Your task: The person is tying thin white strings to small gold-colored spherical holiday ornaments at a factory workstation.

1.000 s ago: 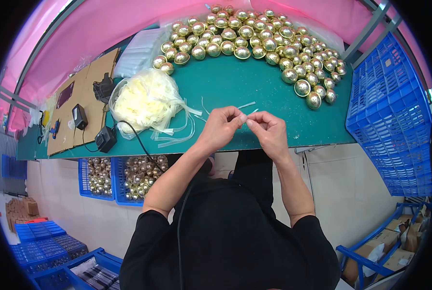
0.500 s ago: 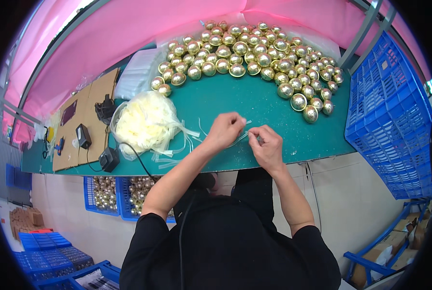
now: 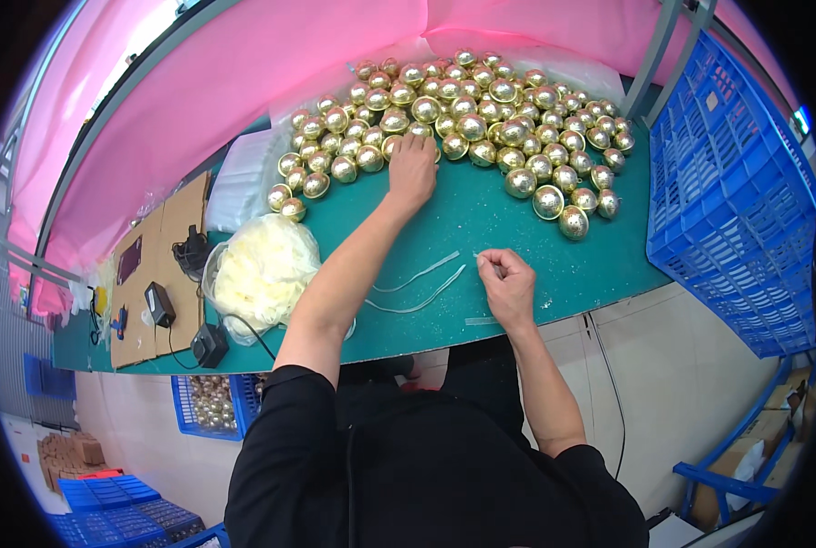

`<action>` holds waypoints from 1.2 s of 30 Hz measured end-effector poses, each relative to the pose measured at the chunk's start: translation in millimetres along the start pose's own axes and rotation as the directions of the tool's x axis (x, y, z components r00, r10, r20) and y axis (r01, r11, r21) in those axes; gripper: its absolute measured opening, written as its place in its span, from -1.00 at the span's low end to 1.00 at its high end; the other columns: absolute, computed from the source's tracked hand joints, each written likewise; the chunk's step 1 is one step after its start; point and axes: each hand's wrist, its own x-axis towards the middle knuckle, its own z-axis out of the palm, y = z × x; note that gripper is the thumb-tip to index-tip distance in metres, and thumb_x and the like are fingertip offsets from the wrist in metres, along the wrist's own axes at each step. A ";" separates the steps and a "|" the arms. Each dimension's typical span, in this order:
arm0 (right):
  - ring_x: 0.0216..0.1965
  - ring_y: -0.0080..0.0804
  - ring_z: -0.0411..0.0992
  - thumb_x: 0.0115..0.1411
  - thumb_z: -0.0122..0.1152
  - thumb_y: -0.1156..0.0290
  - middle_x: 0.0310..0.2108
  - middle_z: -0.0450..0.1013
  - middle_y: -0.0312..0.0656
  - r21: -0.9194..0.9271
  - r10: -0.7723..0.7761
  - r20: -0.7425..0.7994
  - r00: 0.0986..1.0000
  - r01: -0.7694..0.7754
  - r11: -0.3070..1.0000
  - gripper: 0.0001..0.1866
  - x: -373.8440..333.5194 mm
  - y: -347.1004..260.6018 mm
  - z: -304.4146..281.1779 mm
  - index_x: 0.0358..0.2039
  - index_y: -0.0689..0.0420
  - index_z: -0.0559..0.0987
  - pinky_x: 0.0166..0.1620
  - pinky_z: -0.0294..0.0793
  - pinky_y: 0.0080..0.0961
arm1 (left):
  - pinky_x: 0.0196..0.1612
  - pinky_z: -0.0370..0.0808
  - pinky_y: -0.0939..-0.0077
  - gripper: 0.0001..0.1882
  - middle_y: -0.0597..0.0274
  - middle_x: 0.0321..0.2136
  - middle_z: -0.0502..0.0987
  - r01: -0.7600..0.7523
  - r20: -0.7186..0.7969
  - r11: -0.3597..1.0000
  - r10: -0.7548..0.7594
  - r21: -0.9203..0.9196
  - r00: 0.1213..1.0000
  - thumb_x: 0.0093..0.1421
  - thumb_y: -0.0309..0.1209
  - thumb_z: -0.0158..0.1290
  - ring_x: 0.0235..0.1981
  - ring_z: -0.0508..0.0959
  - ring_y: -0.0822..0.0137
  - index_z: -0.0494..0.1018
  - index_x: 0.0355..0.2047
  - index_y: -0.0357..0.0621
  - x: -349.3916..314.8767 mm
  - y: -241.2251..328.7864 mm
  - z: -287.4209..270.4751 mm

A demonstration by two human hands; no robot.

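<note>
The work looks under way, with much left: loose gold balls heap beyond and right of the left hand, whose fingers curl at the heap's near edge; whether they grip a ball, I cannot tell. The right hand has its fingers pinched narrow, a pale bit at the tips, perhaps a strip. Loose strips lie just left of those fingers, the bag farther left. No finished ball can be told apart. Green table between the hands gives room; its edge runs below the right fingers, the crate well right.
</note>
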 end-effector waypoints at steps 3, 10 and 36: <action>-0.52 -0.83 0.22 0.31 0.33 0.52 -0.48 0.44 -0.49 0.011 0.014 -0.003 1.000 -0.014 1.000 -0.92 -1.4 1.6 0.6 -0.29 0.28 0.66 -0.50 0.16 -0.72 | 0.11 0.42 0.01 -0.51 -0.08 -0.02 0.51 0.028 0.003 0.999 -0.028 0.029 1.000 0.04 -0.48 0.30 0.05 0.49 -0.10 0.43 -0.01 -0.26 -4.9 6.7 7.4; -0.52 -0.85 0.21 0.35 0.31 0.52 -0.49 0.43 -0.50 0.144 0.064 -0.086 0.994 -0.051 0.988 -0.92 -3.6 0.0 -8.7 -0.24 0.26 0.65 -0.48 0.16 -0.76 | 0.17 0.48 0.10 -0.28 -0.12 0.03 0.53 0.281 0.198 0.826 -0.209 -0.488 0.958 0.02 -0.43 0.37 0.06 0.55 -0.10 0.35 0.19 -0.31 -44.7 66.1 -59.2; -0.43 -0.55 0.49 0.19 0.38 0.60 -0.39 0.59 -0.20 -0.250 -0.147 0.163 0.976 0.185 0.950 -0.88 -30.7 -36.6 -34.7 -0.24 0.22 0.76 -0.39 0.42 -0.56 | -0.06 0.58 0.31 -0.34 0.04 -0.05 0.65 0.287 0.292 0.668 -0.108 -0.686 0.950 -0.08 -0.41 0.47 -0.14 0.59 0.10 0.57 0.10 -0.21 -163.7 144.7 -116.8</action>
